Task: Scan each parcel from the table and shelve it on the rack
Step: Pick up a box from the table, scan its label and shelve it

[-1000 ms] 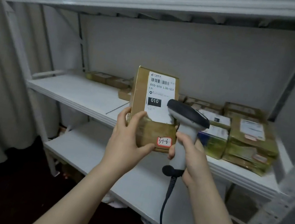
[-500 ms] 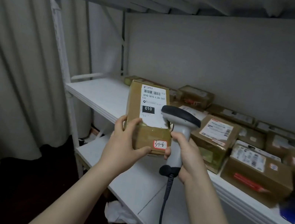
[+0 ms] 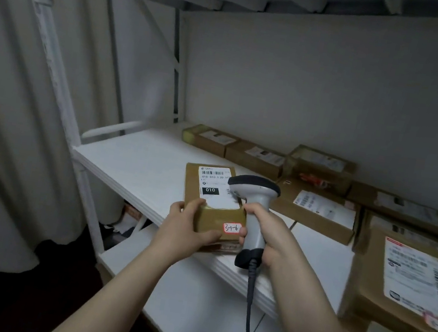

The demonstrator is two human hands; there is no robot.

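Pale curtain (image 3: 5,101) hangs at far left, next to the white rack (image 3: 58,98). We note the rack's middle shelf (image 3: 132,157), bare white at its left end, and a lower shelf (image 3: 200,322) beneath it.

Our left hand (image 3: 186,230) grips the near left corner of a brown parcel (image 3: 215,217), thumb on top and fingers curled underneath. The parcel sits over the front edge of the middle shelf, face up and tilted towards us; we cannot tell whether its far end touches the board. Its white label (image 3: 216,191) shows a barcode and a black block reading 010. A small red-bordered sticker (image 3: 232,228) with handwriting sits at the near right corner.

Just right of the parcel, our right hand (image 3: 270,235) is wrapped round the handle of a grey scanner (image 3: 255,186), whose dark-topped head overlaps the label's right edge. Its cable (image 3: 249,316) drops from the handle base past the shelf front.

Further right, more brown parcels lie flat on the same shelf: a row along the back wall (image 3: 254,157), one just behind the scanner (image 3: 320,211), and a large blurred one at the right edge (image 3: 407,278).
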